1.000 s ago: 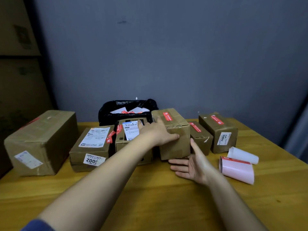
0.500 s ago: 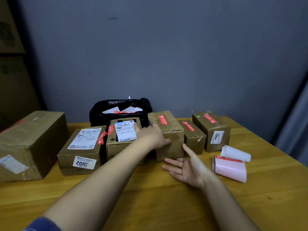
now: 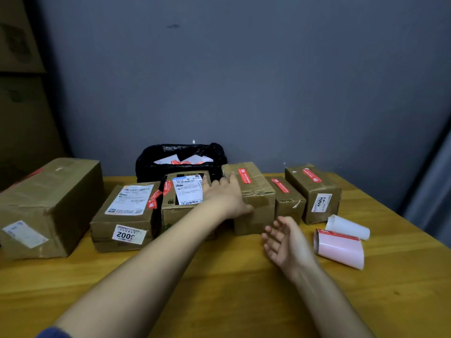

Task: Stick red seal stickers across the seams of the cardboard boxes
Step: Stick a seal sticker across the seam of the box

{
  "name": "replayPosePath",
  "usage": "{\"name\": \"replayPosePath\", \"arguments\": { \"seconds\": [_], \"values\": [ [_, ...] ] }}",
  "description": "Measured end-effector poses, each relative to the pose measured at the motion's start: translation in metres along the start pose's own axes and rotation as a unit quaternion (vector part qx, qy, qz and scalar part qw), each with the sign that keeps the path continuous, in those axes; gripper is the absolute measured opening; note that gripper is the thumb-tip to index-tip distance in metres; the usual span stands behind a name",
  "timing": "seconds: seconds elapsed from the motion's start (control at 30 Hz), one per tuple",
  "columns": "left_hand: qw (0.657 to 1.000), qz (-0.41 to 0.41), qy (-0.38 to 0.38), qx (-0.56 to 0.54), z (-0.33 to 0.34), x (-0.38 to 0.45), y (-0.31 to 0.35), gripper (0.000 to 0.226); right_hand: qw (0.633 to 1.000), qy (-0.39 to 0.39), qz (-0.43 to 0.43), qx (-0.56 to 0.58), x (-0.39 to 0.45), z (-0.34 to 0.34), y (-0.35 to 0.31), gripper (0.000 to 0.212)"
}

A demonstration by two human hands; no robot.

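Grey wall [image 3: 244,81] fills the background behind a wooden tabletop [image 3: 219,289] that carries a row of cardboard boxes. From my view through the head camera, my left hand [image 3: 227,196] reaches forward and grips the middle box [image 3: 253,203], thumb on its near face and fingers curled over its left top edge; a red seal sticker [image 3: 244,175] already lies across the top of that box. My right hand [image 3: 285,242] hovers just in front of the same box, palm turned to the left, fingers loose and spread, holding nothing. To the right stand a small box [image 3: 288,203] with a red sticker [image 3: 280,186] on top, and a further box [image 3: 314,191] with its own red sticker [image 3: 312,175] and a white label on the near face. To the left sit a box with a printed shipping label [image 3: 180,203], touching the middle box as far as I can tell, then a box marked 2002 [image 3: 124,215], then a large box [image 3: 48,206] at the far left. Near my right hand lie a pink roll of sticker sheets [image 3: 339,248] and a white roll [image 3: 347,226] just behind it. Behind the boxes sits a black bag [image 3: 151,164] with white and red scraps inside.
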State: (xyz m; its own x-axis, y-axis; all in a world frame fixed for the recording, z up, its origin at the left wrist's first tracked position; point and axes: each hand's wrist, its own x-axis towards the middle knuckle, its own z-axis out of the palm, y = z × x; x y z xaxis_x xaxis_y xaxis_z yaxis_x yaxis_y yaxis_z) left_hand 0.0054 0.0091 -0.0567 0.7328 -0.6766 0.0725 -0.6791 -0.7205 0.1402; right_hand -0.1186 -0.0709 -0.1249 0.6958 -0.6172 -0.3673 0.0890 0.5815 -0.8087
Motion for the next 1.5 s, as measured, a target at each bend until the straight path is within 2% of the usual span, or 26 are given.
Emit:
{"name": "replayPosePath", "arguments": {
  "seconds": [0.13, 0.23, 0.37, 0.5, 0.6, 0.67, 0.8, 0.87, 0.93, 1.0, 1.1, 1.2, 1.3, 1.5],
  "values": [
    [0.997, 0.047, -0.034, -0.043, -0.015, -0.002, -0.016, 0.080, 0.980, 0.011, -0.175, -0.089, -0.009, 0.022, -0.014, 0.018],
    [0.988, 0.079, -0.032, -0.132, -0.024, -0.004, -0.031, 0.068, 0.926, -0.019, -0.317, -0.202, -0.012, 0.048, -0.028, 0.019],
    [0.973, 0.084, 0.078, -0.200, -0.033, -0.008, -0.053, 0.053, 0.843, -0.046, -0.425, -0.327, -0.007, 0.082, -0.039, 0.015],
    [0.956, 0.023, 0.179, -0.231, -0.036, -0.014, -0.082, 0.036, 0.749, -0.035, -0.489, -0.446, 0.006, 0.108, -0.042, 0.010],
    [0.936, -0.026, 0.233, -0.261, -0.035, -0.015, -0.106, 0.026, 0.709, -0.011, -0.492, -0.504, 0.017, 0.124, -0.045, 0.011],
    [0.933, -0.053, 0.233, -0.268, -0.034, -0.015, -0.122, 0.025, 0.689, 0.005, -0.476, -0.546, 0.022, 0.131, -0.047, 0.014],
    [0.938, -0.077, 0.190, -0.278, -0.024, -0.013, -0.145, 0.027, 0.692, -0.045, -0.428, -0.580, 0.022, 0.150, -0.032, 0.020],
    [0.935, -0.088, 0.170, -0.299, -0.016, -0.011, -0.150, 0.027, 0.679, -0.072, -0.370, -0.630, 0.022, 0.160, -0.015, 0.037],
    [0.925, -0.100, 0.166, -0.327, -0.011, -0.011, -0.153, 0.027, 0.643, -0.070, -0.321, -0.691, 0.019, 0.165, 0.004, 0.065],
    [0.909, -0.114, 0.175, -0.362, -0.008, -0.010, -0.156, 0.024, 0.614, -0.052, -0.311, -0.724, 0.013, 0.167, 0.020, 0.087],
    [0.896, -0.137, 0.167, -0.389, -0.006, -0.009, -0.159, 0.020, 0.592, -0.039, -0.306, -0.745, 0.007, 0.171, 0.038, 0.103],
    [0.892, -0.148, 0.145, -0.401, -0.006, -0.012, -0.159, 0.023, 0.564, -0.016, -0.292, -0.772, 0.008, 0.174, 0.044, 0.104],
    [0.891, -0.151, 0.134, -0.406, -0.006, -0.014, -0.157, 0.027, 0.556, -0.001, -0.286, -0.781, 0.009, 0.175, 0.046, 0.101],
    [0.882, -0.134, 0.129, -0.432, -0.009, -0.021, -0.151, 0.018, 0.590, 0.013, -0.365, -0.720, -0.002, 0.162, 0.033, 0.080]
  ]
}}
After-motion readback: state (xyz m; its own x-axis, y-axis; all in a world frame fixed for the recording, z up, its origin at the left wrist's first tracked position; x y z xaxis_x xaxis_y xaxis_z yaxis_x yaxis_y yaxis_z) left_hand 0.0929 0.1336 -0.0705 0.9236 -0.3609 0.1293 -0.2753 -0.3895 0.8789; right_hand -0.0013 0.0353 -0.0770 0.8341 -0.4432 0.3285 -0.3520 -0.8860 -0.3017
